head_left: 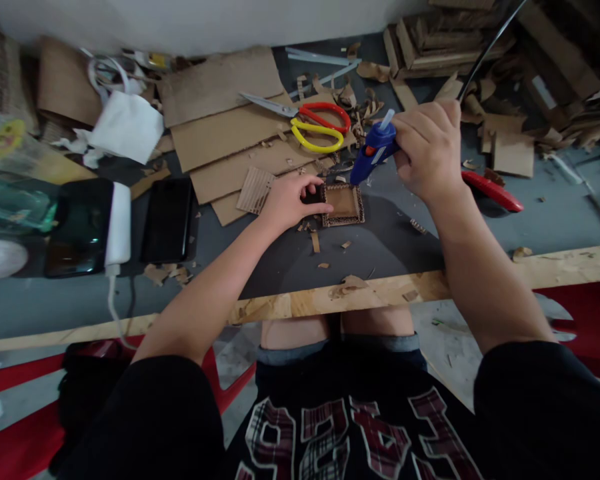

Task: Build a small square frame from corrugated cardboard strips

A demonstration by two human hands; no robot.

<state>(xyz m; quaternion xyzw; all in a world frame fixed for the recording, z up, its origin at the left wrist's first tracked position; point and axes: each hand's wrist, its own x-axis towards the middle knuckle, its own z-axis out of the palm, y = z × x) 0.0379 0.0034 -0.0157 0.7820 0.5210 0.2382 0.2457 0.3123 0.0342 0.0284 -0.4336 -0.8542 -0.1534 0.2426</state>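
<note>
Cardboard frame on grey table, pinned by left hand; blue glue gun gripped in right hand, nozzle at top edge. Gluing underway; steady bead needed next.

We see our left hand resting on the table, touching the left edge of the small cardboard frame. Our right hand holds the glue gun just above and behind the frame. The scissors lie farther back on the cardboard sheets. 2 phones lie well left.
</note>
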